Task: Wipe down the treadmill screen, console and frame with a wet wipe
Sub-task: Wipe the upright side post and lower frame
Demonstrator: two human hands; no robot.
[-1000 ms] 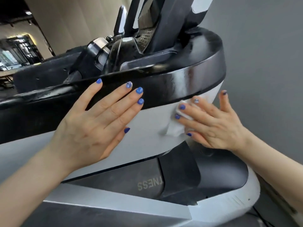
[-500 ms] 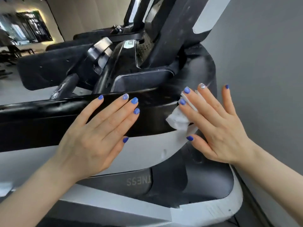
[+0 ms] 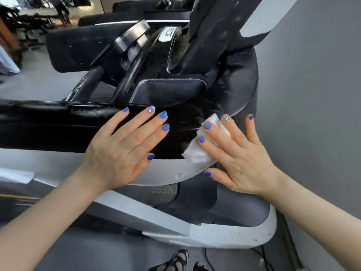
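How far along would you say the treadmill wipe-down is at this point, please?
Done: cannot tell which parts are finished. In hand: the right hand presses the wet wipe on the glossy black rail at its curved end; the left hand lies flat beside it. Left: the dusty upright column looks unwiped.

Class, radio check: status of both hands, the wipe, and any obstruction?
Left hand flat on black rail. Right hand pressing wet wipe onto rail's curved end, fingers straight. Nothing in the way.
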